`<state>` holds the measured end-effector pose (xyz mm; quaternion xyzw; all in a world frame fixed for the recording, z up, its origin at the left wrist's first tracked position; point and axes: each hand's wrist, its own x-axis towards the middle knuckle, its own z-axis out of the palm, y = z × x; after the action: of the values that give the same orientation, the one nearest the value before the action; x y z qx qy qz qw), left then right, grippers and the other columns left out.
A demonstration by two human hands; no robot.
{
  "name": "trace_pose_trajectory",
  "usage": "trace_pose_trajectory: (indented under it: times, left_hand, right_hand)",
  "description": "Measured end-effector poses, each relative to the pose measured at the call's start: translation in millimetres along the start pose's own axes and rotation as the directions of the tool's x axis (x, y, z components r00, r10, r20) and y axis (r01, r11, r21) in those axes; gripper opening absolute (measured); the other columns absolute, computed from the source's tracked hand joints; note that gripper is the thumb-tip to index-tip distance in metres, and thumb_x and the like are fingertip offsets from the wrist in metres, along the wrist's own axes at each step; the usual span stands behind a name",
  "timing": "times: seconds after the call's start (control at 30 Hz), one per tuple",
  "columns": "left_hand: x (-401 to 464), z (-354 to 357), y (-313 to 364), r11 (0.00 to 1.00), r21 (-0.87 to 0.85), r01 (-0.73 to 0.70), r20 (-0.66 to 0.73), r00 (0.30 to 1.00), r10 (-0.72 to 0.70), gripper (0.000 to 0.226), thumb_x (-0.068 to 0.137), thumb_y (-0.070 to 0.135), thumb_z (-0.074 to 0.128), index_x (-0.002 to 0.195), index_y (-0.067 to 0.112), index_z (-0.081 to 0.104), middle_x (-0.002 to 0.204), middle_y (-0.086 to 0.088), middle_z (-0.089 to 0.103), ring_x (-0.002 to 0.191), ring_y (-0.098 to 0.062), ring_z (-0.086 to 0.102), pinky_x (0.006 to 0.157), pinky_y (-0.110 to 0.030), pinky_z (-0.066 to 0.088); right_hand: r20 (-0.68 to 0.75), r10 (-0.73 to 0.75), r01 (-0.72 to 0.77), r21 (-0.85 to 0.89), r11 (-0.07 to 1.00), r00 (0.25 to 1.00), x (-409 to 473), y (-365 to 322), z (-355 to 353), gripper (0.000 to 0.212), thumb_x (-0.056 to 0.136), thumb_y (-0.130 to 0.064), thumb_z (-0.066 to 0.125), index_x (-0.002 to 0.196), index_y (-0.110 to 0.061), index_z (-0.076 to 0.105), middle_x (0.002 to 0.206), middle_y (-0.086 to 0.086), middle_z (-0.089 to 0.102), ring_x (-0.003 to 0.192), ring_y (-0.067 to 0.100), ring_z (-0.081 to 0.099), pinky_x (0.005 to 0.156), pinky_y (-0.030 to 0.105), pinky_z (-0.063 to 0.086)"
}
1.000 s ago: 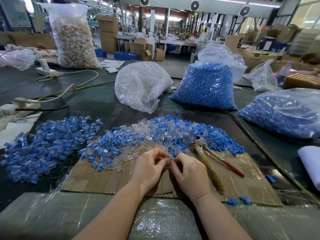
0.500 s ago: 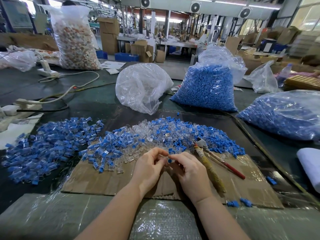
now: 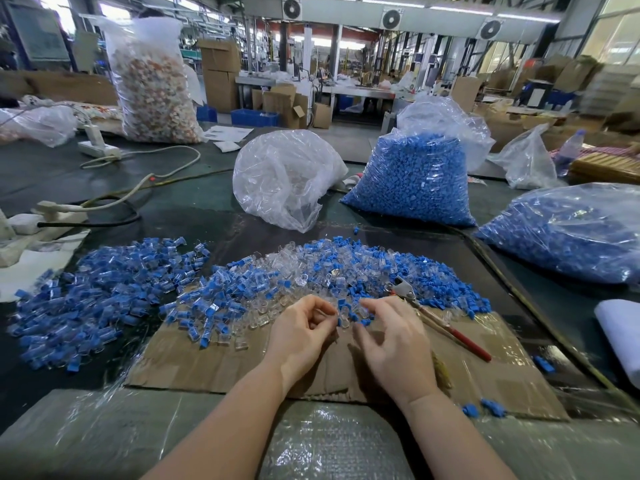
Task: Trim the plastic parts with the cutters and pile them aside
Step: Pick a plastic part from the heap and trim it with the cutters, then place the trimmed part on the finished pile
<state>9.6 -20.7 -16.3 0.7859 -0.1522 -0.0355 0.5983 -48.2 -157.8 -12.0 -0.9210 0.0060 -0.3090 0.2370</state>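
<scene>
both hands work at the near edge of the mixed heap of small blue and clear plastic parts (image 3: 311,271) on the flattened brown cardboard sheet (image 3: 207,362). the left hand (image 3: 301,336) curls its fingers and appears to pinch a small clear piece at the fingertips. the right hand (image 3: 394,341) reaches with bent fingers into the blue bits; whether it grips one i cannot tell. the red-handled metal cutters (image 3: 440,318) lie untouched just right of the right hand. a separate spread of blue-and-clear parts (image 3: 100,292) sits to the left. this looks like picking the next piece; trimming next calls for taking up the cutters.
</scene>
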Motion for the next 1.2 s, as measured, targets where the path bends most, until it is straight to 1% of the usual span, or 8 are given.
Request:
trace_pose_trajectory:
  times: [0.1,0.17,0.27,0.6,0.7,0.83,1.03,1.2]
  left_hand:
    - [2.7,-1.6,-0.4,0.993,-0.105,0.06,0.006,0.998,-0.059,0.01,0.086,0.003,0.061,0.086,0.013,0.06,0.071,-0.004,0.06,0.059,-0.001,0.059,0.057,-0.013,0.046]
    - [4.4,-2.5,0.0,0.976,-0.189,0.11,0.024,0.994,-0.108,0.01,0.087,0.002,0.059,0.087,0.012,0.059,0.071,-0.007,0.061,0.061,-0.01,0.062,0.055,-0.016,0.047]
    - [6.6,-2.9,1.7,0.957,-0.252,0.141,0.036,0.99,-0.136,0.009,0.087,0.001,0.059,0.089,0.01,0.059,0.068,-0.005,0.062,0.058,-0.01,0.062,0.051,-0.016,0.046]
    - [15.1,-9.7,8.6,0.847,-0.471,0.246,0.063,0.967,-0.246,0.007,0.089,0.006,0.059,0.095,0.008,0.059,0.067,-0.003,0.067,0.047,-0.012,0.052,0.043,-0.024,0.04]
    - [18.9,-10.0,12.3,0.848,-0.475,0.236,0.038,0.968,-0.249,0.008,0.088,0.006,0.059,0.095,0.009,0.059,0.065,0.0,0.069,0.044,-0.008,0.05,0.038,-0.022,0.041]
    - [24.6,-12.5,14.5,0.861,-0.451,0.234,-0.015,0.963,-0.269,0.006,0.088,0.006,0.059,0.091,0.011,0.061,0.064,0.001,0.068,0.045,-0.006,0.052,0.044,-0.022,0.044]
    - [27.0,-18.7,12.2,0.862,-0.439,0.253,-0.063,0.949,-0.31,0.006,0.088,0.005,0.06,0.093,0.008,0.062,0.073,-0.005,0.066,0.052,-0.01,0.05,0.048,-0.022,0.043]
    - [27.0,-19.1,15.0,0.855,-0.442,0.273,-0.063,0.941,-0.333,0.006,0.088,0.005,0.059,0.094,0.005,0.062,0.071,-0.006,0.064,0.042,-0.005,0.052,0.04,-0.019,0.043]
  right_hand:
    - [-0.051,0.297,-0.299,-0.271,0.915,0.954,7.7,7.9,-14.2,0.043,0.09,-0.036,0.058,0.127,-0.015,0.052,0.119,0.006,0.056,0.112,0.021,0.05,0.096,0.035,0.036]
    - [0.052,0.565,-0.467,-0.504,0.727,0.823,11.7,17.0,-25.1,0.06,0.092,-0.055,0.041,0.138,-0.017,0.035,0.137,0.01,0.044,0.125,0.027,0.041,0.102,0.043,0.031]
    - [0.168,0.722,-0.49,-0.63,0.602,0.671,12.0,25.9,-32.3,0.073,0.089,-0.065,0.034,0.142,-0.017,0.024,0.146,0.011,0.035,0.132,0.03,0.034,0.107,0.053,0.023]
    - [0.252,0.462,-0.243,-0.59,0.77,0.85,19.8,4.7,-43.5,0.036,0.096,-0.051,0.035,0.106,-0.018,0.047,0.109,0.006,0.054,0.102,0.022,0.052,0.086,0.033,0.045]
    - [0.441,0.397,-0.322,-0.238,0.917,0.805,27.1,-13.3,-44.3,0.031,0.097,-0.045,0.038,0.086,-0.017,0.049,0.083,-0.001,0.054,0.074,0.015,0.05,0.059,0.027,0.037]
    - [0.642,0.347,-0.556,0.151,0.817,0.684,27.7,-31.5,-47.0,0.032,0.098,-0.035,0.044,0.074,-0.015,0.05,0.069,0.005,0.048,0.063,0.018,0.044,0.059,0.028,0.032]
    - [0.802,0.283,-0.684,0.202,0.7,0.526,30.3,-34.1,-54.4,0.012,0.091,-0.009,0.048,0.08,-0.012,0.048,0.073,0.008,0.051,0.069,0.021,0.052,0.061,0.029,0.042]
    - [0.818,0.268,-0.7,0.212,0.682,0.509,32.4,-37.1,-54.5,0.01,0.089,-0.003,0.044,0.086,-0.012,0.048,0.079,0.009,0.049,0.071,0.02,0.049,0.055,0.024,0.039]
